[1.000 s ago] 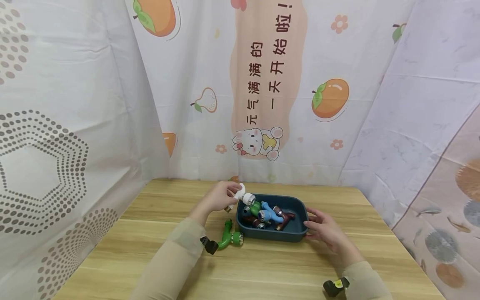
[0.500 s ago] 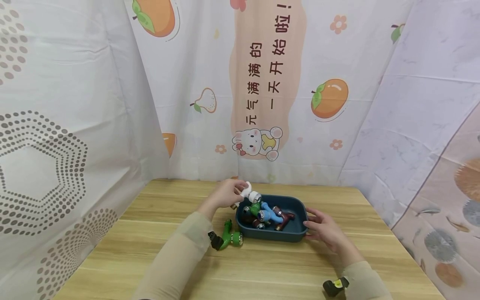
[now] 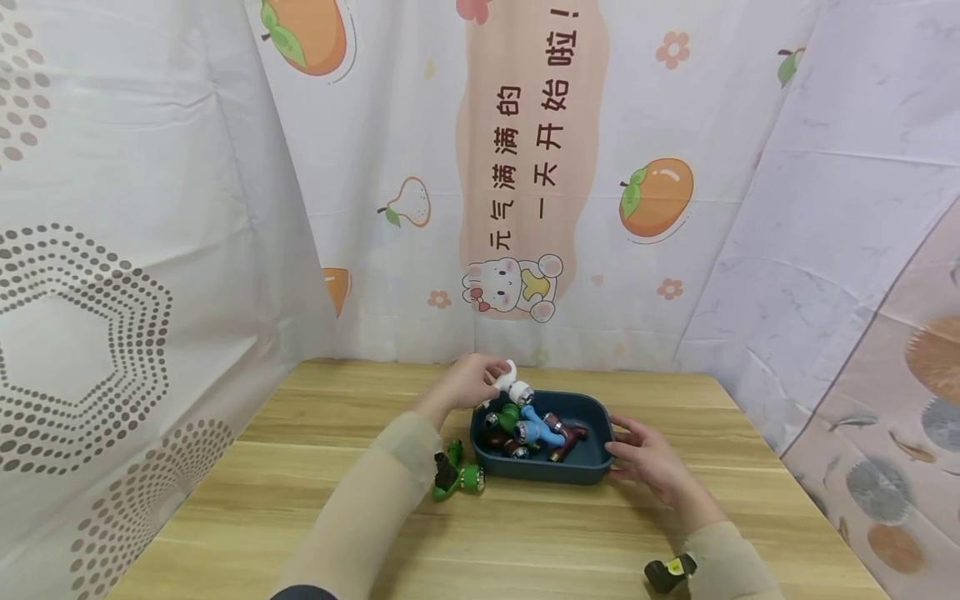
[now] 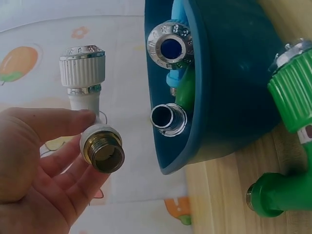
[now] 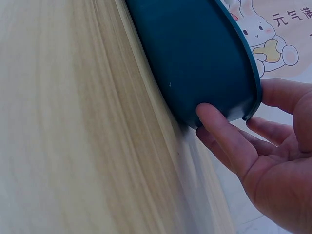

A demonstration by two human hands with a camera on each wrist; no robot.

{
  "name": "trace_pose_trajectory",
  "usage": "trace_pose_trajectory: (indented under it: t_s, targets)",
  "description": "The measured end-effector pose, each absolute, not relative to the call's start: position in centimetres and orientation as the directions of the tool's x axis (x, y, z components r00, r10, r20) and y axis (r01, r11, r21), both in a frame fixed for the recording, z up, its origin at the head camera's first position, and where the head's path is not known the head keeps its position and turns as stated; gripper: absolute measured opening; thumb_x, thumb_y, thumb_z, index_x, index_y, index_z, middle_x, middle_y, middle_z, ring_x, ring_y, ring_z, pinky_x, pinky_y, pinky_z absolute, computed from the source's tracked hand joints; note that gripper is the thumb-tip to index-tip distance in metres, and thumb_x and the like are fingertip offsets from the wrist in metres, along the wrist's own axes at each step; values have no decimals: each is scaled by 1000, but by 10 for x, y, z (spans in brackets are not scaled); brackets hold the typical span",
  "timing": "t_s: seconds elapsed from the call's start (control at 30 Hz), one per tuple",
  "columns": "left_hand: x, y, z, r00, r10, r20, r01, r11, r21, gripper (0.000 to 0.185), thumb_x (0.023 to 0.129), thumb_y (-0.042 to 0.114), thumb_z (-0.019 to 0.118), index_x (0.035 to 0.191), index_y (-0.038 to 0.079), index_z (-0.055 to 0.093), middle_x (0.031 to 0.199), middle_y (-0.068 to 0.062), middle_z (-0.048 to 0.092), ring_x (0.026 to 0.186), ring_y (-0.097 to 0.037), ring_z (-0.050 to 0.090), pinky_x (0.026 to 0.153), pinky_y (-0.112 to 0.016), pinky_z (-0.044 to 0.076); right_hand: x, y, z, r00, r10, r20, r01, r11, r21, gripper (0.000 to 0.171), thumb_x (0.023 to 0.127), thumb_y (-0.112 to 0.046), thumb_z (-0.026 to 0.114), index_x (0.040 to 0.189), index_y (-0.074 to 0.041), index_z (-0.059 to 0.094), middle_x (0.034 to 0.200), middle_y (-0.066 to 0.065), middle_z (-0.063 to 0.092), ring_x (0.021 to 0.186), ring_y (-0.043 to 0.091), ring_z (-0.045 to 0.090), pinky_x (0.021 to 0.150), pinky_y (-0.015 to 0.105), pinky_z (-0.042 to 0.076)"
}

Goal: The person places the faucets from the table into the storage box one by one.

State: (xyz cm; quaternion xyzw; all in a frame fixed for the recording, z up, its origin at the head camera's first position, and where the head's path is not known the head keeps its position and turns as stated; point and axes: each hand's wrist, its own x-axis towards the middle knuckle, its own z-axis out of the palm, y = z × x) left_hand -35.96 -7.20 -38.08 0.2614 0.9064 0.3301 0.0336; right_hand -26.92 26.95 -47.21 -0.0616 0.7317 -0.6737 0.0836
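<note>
My left hand (image 3: 470, 381) holds a white tap (image 4: 84, 80) between thumb and fingers, above the left end of a dark blue bin (image 3: 540, 470). The tap's ribbed knob points up and its brass threaded end faces the left wrist camera. Inside the bin lie a light blue tap (image 3: 542, 428), a green tap (image 3: 509, 417) and dark red taps (image 3: 572, 442), partly overlapping. At the bin's right end, my right hand (image 3: 651, 457) rests with spread fingers, the thumb touching the wall and the index finger at the rim.
Another green tap (image 3: 471, 479) lies on the wooden table (image 3: 540, 542), left of the bin and below the left wrist. Printed curtains (image 3: 420, 283) hang behind the table and along both sides. Black wrist cameras sit on both forearms.
My left hand has carried the white tap to the right, from beyond the bin's left edge to over its far left part. My right hand stays at the bin's right end.
</note>
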Motion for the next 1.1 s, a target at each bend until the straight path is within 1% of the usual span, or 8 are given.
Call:
trace_pose_trajectory:
  t_s: [0.03, 0.2, 0.23, 0.4, 0.47, 0.73, 0.97, 1.1]
  targets:
    - [-361, -70, -381, -861, 498, 108, 452, 649, 612, 42, 91, 2, 71, 131, 15, 68, 118, -5, 69, 101, -18, 65, 83, -31, 56, -269, 269, -472, -980, -196, -42, 26, 82, -996, 68, 100, -6, 62, 157, 6, 27, 148, 42, 35, 120, 46, 59, 84, 53, 58]
    - [-365, -60, -382, -850, 520, 87, 460, 651, 604, 44, 91, 0, 70, 132, 15, 67, 118, -6, 69, 93, -17, 66, 73, -29, 58, -270, 271, -472, -981, -190, -41, 25, 87, -996, 67, 100, -5, 62, 157, 5, 27, 148, 42, 35, 120, 46, 59, 83, 53, 58]
    - [-365, -58, -382, -847, 526, 83, 465, 655, 596, 44, 91, -1, 70, 132, 15, 66, 118, -6, 69, 94, -17, 66, 74, -29, 57, -270, 271, -472, -982, -182, -43, 28, 83, -996, 67, 100, -5, 63, 156, 4, 28, 147, 42, 36, 120, 46, 59, 83, 53, 58]
    - [-368, -48, -385, -838, 541, 73, 498, 703, 508, 47, 90, -2, 69, 133, 16, 65, 119, -4, 69, 107, -17, 63, 92, -32, 53, -270, 271, -472, -980, -197, -37, 21, 84, -996, 69, 100, -7, 63, 157, 6, 26, 148, 43, 35, 119, 46, 60, 84, 53, 57]
    - [-368, -45, -386, -839, 541, 63, 499, 716, 488, 47, 89, -2, 69, 132, 15, 66, 119, -4, 69, 110, -18, 63, 96, -35, 52, -270, 271, -472, -978, -203, -38, 20, 87, -996, 69, 101, -8, 62, 157, 6, 25, 148, 43, 34, 119, 45, 60, 84, 53, 57]
    - [-367, -37, -390, -833, 552, 39, 496, 714, 494, 42, 91, -2, 68, 129, 15, 68, 118, -3, 69, 107, -17, 62, 98, -38, 52, -267, 269, -470, -979, -199, -39, 22, 89, -996, 68, 101, -7, 62, 157, 6, 25, 148, 42, 35, 118, 45, 60, 85, 54, 57]
    - [-368, -32, -394, -826, 563, 39, 513, 721, 466, 42, 91, -2, 67, 129, 16, 69, 119, -3, 68, 109, -18, 62, 98, -38, 51, -267, 269, -470, -977, -210, -33, 13, 95, -995, 67, 102, -6, 61, 157, 7, 24, 149, 43, 34, 118, 45, 60, 85, 56, 56]
    - [-369, -32, -395, -820, 571, 35, 523, 724, 450, 40, 92, 2, 69, 130, 15, 69, 120, -2, 68, 110, -18, 62, 98, -39, 51, -267, 269, -471, -978, -206, -32, 14, 89, -996, 67, 102, -6, 61, 157, 7, 24, 148, 43, 34, 118, 45, 60, 85, 56, 57]
